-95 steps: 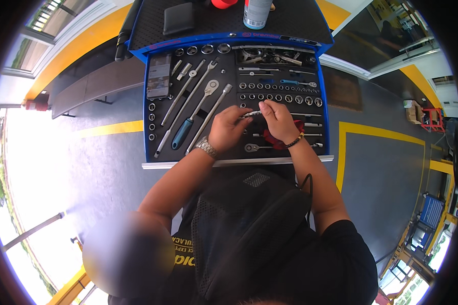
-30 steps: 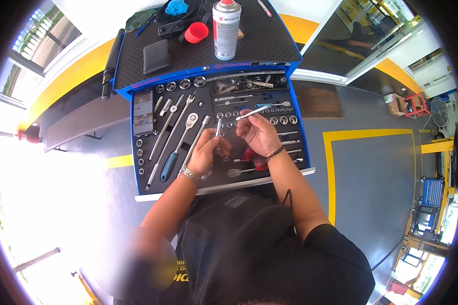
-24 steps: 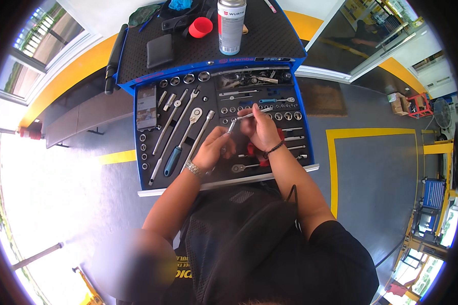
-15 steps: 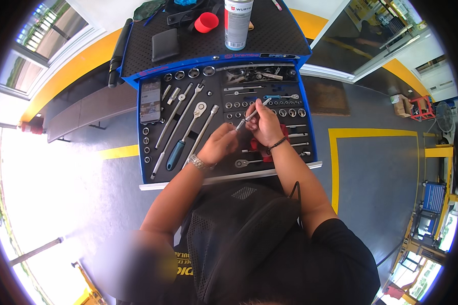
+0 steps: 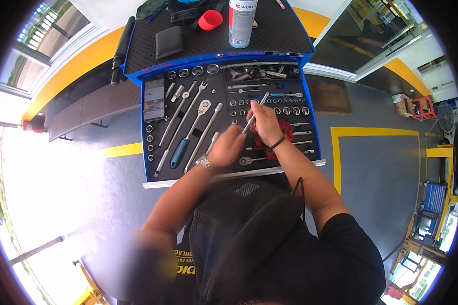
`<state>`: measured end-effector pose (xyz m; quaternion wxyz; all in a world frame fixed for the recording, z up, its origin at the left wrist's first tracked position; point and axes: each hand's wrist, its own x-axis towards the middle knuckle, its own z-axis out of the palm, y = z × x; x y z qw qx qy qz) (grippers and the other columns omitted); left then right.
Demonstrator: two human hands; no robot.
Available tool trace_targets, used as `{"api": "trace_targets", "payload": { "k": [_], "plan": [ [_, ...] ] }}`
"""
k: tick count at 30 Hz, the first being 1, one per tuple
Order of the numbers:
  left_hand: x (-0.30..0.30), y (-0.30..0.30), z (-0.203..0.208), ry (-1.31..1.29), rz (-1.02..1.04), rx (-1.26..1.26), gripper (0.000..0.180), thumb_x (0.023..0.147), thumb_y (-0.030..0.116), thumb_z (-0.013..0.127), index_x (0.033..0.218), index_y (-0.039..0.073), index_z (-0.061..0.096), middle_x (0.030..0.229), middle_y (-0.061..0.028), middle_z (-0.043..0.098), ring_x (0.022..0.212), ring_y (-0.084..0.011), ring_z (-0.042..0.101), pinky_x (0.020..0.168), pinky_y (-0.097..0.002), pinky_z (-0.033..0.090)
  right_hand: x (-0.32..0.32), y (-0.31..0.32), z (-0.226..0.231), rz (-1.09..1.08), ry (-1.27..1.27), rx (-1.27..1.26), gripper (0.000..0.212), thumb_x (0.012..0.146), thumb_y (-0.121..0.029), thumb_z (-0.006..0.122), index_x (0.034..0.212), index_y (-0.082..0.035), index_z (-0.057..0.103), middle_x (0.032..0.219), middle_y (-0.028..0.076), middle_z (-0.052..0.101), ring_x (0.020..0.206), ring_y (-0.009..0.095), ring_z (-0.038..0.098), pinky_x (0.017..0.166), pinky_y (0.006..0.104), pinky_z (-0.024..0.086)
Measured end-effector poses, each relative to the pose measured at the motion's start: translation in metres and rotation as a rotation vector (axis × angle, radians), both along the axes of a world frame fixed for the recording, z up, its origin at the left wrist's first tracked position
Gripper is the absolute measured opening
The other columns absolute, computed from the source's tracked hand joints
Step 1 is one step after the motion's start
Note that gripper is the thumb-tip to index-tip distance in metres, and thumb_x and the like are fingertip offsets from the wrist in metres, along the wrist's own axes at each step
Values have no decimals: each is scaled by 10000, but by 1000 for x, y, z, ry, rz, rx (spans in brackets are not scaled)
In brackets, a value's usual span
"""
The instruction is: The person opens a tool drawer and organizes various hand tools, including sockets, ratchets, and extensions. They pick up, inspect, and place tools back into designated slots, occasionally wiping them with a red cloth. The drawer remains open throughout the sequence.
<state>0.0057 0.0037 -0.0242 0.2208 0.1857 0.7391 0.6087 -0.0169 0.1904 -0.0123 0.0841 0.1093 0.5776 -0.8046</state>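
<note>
Over the open tool drawer (image 5: 152, 185), my two hands share a slim chrome bar (image 5: 264, 97) that looks like a socket extension. My right hand (image 5: 265, 125) is closed around its middle, with the upper end sticking out past the thumb. At the lower end, the fingers of my left hand (image 5: 226, 146) are pinched on it; they hide that tip. Left of my left hand lie a ratchet with a teal handle (image 5: 179, 153) and long chrome bars. Rows of sockets (image 5: 287, 111) sit beyond my right hand. Something red (image 5: 286, 128) shows beneath my right wrist.
On the cabinet top (image 5: 198, 48) stand a spray can (image 5: 241, 25), a black wallet-like case (image 5: 169, 42) and a red cup-shaped piece (image 5: 210, 20). A phone (image 5: 154, 99) lies in the drawer's left side. A bench (image 5: 91, 114) stands to the left.
The bar now points more steeply away from me. My left hand has moved slightly right and closer to my right hand, covering more of the bar's lower end.
</note>
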Motion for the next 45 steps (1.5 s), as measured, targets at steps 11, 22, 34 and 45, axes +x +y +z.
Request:
{"api": "trace_targets", "payload": {
  "k": [11, 22, 34, 45],
  "plan": [
    [-18, -11, 11, -539, -81, 377, 172, 1075, 192, 501, 1162, 56, 560, 972, -53, 705, 807, -159, 675, 707, -307, 520, -1, -10, -5, 169, 132, 179, 596, 1078, -538, 421, 953, -12, 672, 732, -4, 572, 692, 110, 550, 650, 290, 465],
    [-21, -17, -2, -561, 137, 737, 164, 1042, 119, 579, 1204, 99, 587, 1159, -91, 684, 1036, -218, 673, 920, -397, 541, 4, 2, -12, 146, 160, -65, 416, 1078, -416, 489, 1030, -40, 661, 821, -9, 630, 696, 77, 557, 621, 251, 459],
    [-25, -19, 5, -429, 355, 782, 166, 1007, 85, 633, 1169, 54, 637, 1106, -110, 712, 960, -165, 675, 799, -304, 561, 22, -29, 10, 1, 577, 676, 276, 984, -273, 680, 1022, 1, 684, 837, 134, 704, 712, 202, 669, 664, 324, 504],
    [-22, -20, 11, -456, 367, 701, 277, 1003, 79, 638, 1269, 36, 575, 1157, -122, 690, 983, -220, 697, 899, -379, 564, 17, -10, -3, 263, 389, 464, 544, 1092, -473, 455, 826, -17, 588, 662, -35, 479, 624, 71, 431, 561, 284, 372]
  ]
}}
